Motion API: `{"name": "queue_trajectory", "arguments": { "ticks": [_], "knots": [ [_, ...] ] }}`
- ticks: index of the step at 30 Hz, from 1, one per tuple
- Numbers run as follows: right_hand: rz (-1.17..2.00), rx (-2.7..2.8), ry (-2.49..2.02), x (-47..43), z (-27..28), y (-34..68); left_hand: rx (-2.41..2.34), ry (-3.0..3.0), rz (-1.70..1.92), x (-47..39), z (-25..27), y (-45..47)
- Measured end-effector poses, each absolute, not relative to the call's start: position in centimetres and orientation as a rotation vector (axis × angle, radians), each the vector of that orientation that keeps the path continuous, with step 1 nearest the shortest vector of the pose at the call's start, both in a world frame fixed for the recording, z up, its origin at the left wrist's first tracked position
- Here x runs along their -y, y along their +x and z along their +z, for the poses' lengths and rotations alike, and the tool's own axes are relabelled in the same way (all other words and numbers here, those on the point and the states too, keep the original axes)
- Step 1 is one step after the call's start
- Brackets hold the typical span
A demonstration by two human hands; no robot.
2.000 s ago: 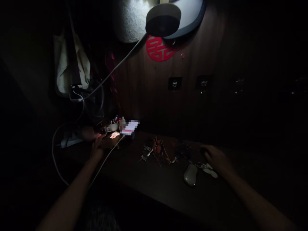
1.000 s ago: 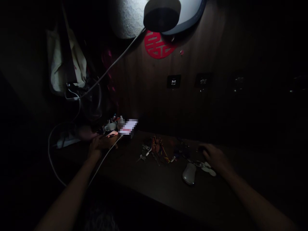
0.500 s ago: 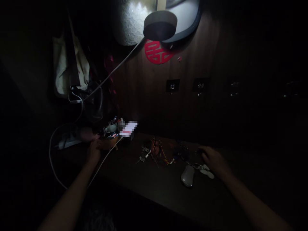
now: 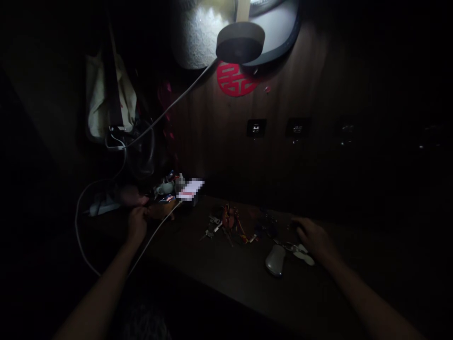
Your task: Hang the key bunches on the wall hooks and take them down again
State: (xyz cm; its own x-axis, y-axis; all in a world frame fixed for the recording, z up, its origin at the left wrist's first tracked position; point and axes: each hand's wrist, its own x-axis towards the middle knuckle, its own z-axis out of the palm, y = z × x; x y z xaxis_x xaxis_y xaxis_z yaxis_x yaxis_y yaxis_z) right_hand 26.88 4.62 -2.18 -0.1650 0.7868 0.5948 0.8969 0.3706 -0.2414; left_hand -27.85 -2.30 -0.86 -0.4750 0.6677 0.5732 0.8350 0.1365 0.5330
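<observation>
My left hand point(image 4: 137, 224) is at the near left end of the brown thing point(image 4: 161, 211), which stands towards the left of the dark counter point(image 4: 226, 274); my fingers meet its edge, though it is too dim to tell whether they pinch it or merely rest there. It has a squat body and a small foot underneath; I judge it firm and fairly light, smooth enough to slip a little under dry fingertips; a hold round the thick of its body looks surer than one on the foot, which might be the fragile part. The white cord point(image 4: 155, 231) crosses in front of its right end, so the left side seems the freer one to grasp; the lit phone point(image 4: 191, 190) sits just beyond it.

My right hand point(image 4: 313, 236) is low over the counter, fingers bent forward and thumb beneath; I cannot tell if anything is between them. Just beside it are the pale tags point(image 4: 303, 257), thin and probably stiff, best taken by the rim; the grey rounded fob point(image 4: 275, 260) nearby looks hard and slick, so its narrower waist should give the better grip; the dark bundle point(image 4: 267, 224) is likely loose and floppy.
</observation>
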Motion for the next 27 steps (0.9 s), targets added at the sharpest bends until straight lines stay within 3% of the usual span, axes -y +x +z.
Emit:
{"name": "queue_trajectory", "arguments": {
  "ticks": [7,14,22,27],
  "knots": [
    [-0.158,1.94,-1.398,-4.4,-1.9,27.0,2.131,-1.258,-1.43,6.6,0.7,-25.4],
    [0.054,1.759,-1.296,-3.1,-0.6,26.4,1.864,-1.209,-1.701,6.3,3.1,-17.4],
    [0.602,1.331,-1.145,-2.3,1.1,25.3,1.414,-1.677,-1.907,2.6,2.1,-5.1],
    [1.009,1.136,-0.913,-1.2,2.0,23.8,1.436,-2.238,-1.867,1.3,2.2,2.8]
  ]
}}
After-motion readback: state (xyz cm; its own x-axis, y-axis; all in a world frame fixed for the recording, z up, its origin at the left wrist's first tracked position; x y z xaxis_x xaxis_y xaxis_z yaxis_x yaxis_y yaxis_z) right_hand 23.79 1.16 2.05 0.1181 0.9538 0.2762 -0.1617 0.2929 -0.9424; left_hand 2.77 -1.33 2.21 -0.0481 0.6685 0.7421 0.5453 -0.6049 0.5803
